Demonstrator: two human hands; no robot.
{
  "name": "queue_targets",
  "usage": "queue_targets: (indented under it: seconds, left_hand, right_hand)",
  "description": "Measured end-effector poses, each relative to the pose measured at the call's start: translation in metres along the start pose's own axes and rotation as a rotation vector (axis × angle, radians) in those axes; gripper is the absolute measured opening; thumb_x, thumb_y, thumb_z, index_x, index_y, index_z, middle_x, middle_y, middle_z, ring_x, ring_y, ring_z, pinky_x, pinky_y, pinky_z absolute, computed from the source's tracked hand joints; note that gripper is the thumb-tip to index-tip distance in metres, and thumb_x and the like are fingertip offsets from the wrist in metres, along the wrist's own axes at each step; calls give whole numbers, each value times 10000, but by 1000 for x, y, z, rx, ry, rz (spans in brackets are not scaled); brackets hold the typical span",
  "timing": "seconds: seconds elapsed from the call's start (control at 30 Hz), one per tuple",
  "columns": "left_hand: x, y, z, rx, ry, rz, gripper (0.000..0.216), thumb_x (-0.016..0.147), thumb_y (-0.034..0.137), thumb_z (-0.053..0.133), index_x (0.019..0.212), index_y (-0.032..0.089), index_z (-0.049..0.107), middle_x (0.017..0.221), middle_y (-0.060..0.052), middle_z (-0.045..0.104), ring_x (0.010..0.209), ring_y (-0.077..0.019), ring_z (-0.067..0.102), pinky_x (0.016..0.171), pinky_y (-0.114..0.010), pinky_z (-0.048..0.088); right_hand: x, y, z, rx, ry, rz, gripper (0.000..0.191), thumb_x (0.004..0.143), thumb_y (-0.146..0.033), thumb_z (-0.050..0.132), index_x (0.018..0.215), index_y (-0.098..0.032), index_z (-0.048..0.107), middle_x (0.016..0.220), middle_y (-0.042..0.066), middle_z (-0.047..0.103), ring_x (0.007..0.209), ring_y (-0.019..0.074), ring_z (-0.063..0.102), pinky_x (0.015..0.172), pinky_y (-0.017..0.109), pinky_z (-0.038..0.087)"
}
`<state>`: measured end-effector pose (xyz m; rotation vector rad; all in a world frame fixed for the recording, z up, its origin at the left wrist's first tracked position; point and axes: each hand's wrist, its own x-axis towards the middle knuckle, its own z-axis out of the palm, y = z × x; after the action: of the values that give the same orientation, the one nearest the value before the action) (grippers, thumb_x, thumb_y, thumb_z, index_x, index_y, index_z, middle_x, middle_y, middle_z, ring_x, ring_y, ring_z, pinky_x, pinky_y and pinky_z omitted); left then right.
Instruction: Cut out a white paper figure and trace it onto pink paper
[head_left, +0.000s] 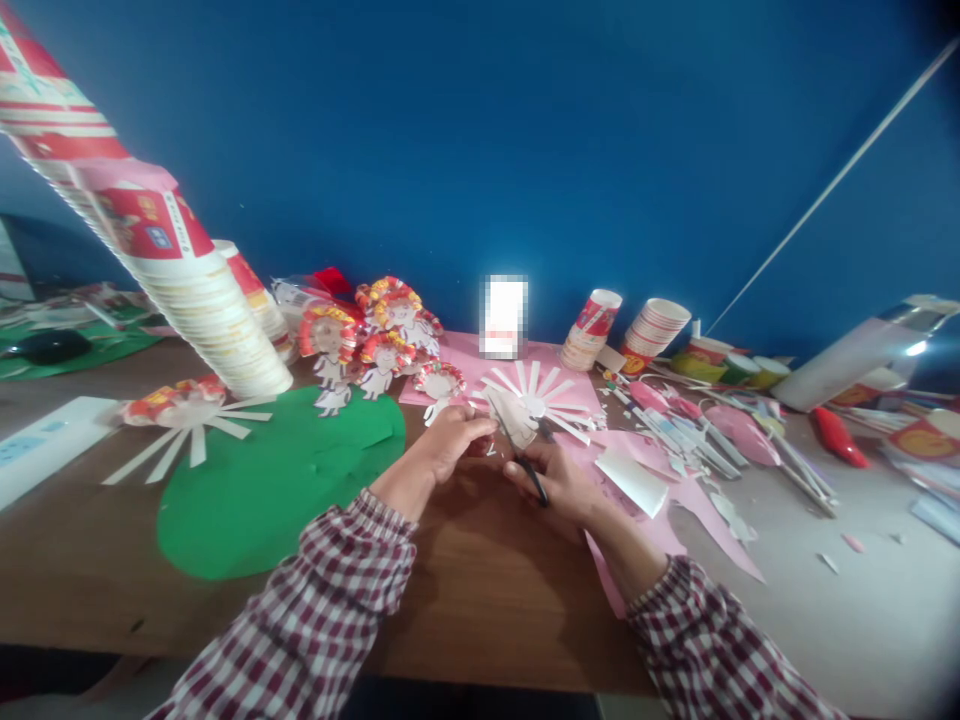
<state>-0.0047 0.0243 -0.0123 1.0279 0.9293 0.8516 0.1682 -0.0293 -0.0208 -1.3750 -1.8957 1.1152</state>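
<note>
My left hand is closed on a small piece of white paper, pinching it at its left side. In my right hand is a pair of scissors with black handles, its blades at the paper. Tiny white scraps lie below the blades. Just behind my hands a paper cup cut into white spread strips rests on pink paper. Close to my left hand stands a paper figure with a red and white curled rim. My fingertips partly hide the held paper.
A green paper sheet lies at left, with another strip-cut cup beside it. Tall stacked cups lean behind. Several paper figures are grouped at back. Pens, pink paper and scraps spread rightward.
</note>
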Motion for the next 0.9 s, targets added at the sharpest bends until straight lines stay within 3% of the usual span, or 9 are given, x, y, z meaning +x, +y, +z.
queue_targets:
  seconds: [0.9]
  left_hand:
    - [-1, 3, 0, 1, 26, -47, 182, 603, 271, 670, 545, 134, 565, 490, 14, 522, 475, -86, 472, 524, -229, 389]
  right_hand:
    - [0, -3, -4, -33, -6, 0, 399, 787, -524, 540, 667, -144, 555, 523, -21, 493, 466, 86, 419, 431, 197, 288]
